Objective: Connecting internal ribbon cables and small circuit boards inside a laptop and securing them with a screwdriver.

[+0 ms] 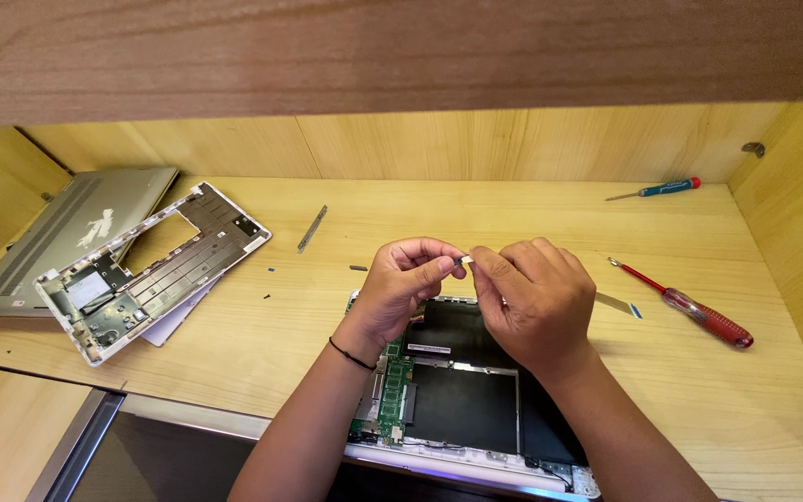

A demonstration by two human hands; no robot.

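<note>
My left hand point(406, 284) and my right hand point(532, 302) meet above an opened laptop base point(457, 390), fingertips pinched together on a tiny dark and white part point(462, 261). The laptop's inside shows a green circuit board point(394, 390) and black sheets. A black band circles my left wrist. Both hands hover over the rear edge of the laptop, raised off it.
A stripped keyboard frame point(155, 270) lies at left on a grey laptop cover point(67, 232). A red screwdriver point(690, 307) and a flat ribbon cable point(617, 303) lie right; a blue-handled screwdriver point(657, 190) at back right. A thin metal strip point(312, 228) and small screws lie mid-desk.
</note>
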